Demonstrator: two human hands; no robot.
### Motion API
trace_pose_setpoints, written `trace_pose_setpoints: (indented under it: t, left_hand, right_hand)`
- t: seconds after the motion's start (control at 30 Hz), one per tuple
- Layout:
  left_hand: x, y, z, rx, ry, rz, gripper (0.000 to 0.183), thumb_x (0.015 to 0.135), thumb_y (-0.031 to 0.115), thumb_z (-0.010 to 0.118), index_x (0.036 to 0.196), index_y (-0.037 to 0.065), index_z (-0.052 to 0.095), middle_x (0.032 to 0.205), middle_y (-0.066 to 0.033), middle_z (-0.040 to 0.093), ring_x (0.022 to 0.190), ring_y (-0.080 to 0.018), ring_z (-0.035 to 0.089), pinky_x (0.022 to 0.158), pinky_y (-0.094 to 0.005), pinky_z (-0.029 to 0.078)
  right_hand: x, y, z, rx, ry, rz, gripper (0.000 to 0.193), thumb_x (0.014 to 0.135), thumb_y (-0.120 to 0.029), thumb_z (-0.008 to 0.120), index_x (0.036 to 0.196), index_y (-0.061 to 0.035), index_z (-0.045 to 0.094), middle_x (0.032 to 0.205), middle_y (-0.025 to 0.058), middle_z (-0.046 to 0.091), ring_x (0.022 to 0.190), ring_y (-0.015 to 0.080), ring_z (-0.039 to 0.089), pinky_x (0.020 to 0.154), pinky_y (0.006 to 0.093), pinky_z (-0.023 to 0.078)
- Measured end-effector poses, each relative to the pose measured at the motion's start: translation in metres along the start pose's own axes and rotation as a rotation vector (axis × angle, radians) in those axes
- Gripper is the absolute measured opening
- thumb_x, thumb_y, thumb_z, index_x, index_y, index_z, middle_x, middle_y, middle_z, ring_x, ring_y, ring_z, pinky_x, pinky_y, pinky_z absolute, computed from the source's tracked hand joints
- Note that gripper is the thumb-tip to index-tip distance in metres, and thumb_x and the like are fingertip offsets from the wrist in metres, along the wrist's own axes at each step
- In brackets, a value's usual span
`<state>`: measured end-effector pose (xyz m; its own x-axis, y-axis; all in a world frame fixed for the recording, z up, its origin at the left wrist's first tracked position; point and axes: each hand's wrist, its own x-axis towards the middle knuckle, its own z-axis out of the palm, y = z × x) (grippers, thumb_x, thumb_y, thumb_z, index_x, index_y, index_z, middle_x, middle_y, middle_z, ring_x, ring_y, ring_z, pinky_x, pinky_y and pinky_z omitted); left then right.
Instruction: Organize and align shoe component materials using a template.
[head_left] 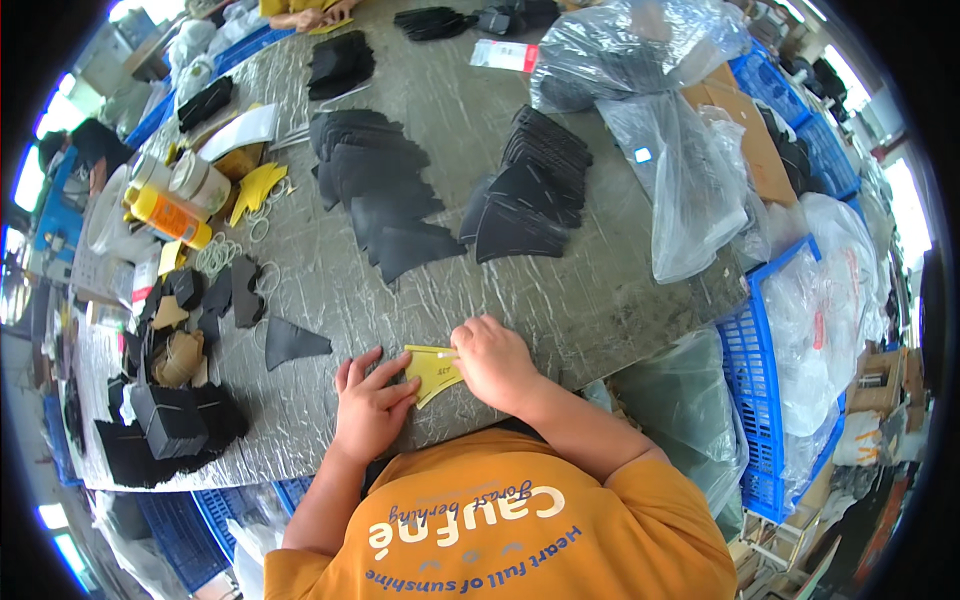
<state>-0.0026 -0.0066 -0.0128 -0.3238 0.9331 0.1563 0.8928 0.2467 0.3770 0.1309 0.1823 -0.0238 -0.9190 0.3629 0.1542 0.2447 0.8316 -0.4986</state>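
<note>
A small yellow template with curved edges and dark marks lies flat at the table's near edge. My left hand rests at its left end, fingers spread, with index finger and thumb pressing on it. Over its right end my right hand is closed in a pinch. A small whitish tip shows at those fingertips; the rest of what they hold is hidden. Whether a black piece lies under the template I cannot tell. Beyond my left hand lies a single black cut piece.
Fanned black pieces and a second fan lie ahead. Left are black stacks, an orange-yellow bottle and rubber bands. Clear plastic bags and a blue crate are right. Another person's hands work at the far edge.
</note>
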Motion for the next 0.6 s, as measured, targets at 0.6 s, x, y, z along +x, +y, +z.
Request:
trace_pose_setpoints:
  t: [0.6]
  left_hand:
    - [0.169,0.033,0.056,-0.365,0.139,-0.445,0.038,0.081,0.022,0.08,0.111,0.001,0.07,0.099,-0.0163,0.073,0.079,-0.0282,0.07,0.074,-0.0373,0.055]
  right_hand:
    - [-0.058,0.058,-0.06,0.343,0.354,-0.077,0.019,0.073,-0.001,0.073,0.083,-0.0079,0.057,0.081,0.0061,0.06,0.08,0.0295,0.06,0.067,0.0407,0.049]
